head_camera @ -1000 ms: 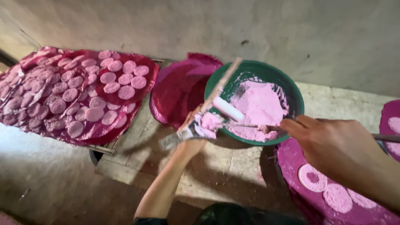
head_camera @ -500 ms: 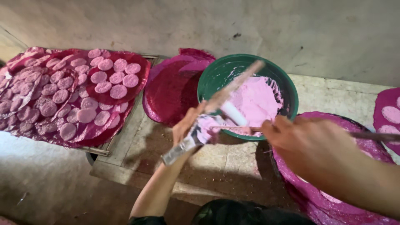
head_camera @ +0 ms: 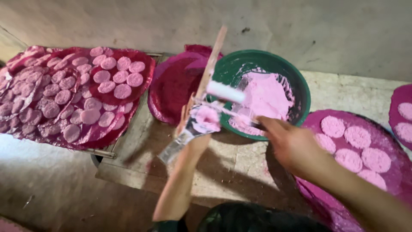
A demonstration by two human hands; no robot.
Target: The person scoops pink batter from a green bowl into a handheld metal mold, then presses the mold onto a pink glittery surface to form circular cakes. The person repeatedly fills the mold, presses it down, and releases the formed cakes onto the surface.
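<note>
One green basin [head_camera: 300, 86] of pink paste [head_camera: 268, 96] stands on a worn stone desk [head_camera: 231, 159] against a bare plaster wall. Magenta sheets [head_camera: 141, 77] bearing many pink discs lie left and right. The left hand [head_camera: 195, 118] is closed around a long wooden paddle [head_camera: 210, 64] smeared with paste, just short of the basin. The right hand [head_camera: 292, 144] grips a thin tool reaching the paste; blurred.

hands [head_camera: 296, 144]: two, bare | forearms: bare, no sleeves | no gloves, rings
</note>
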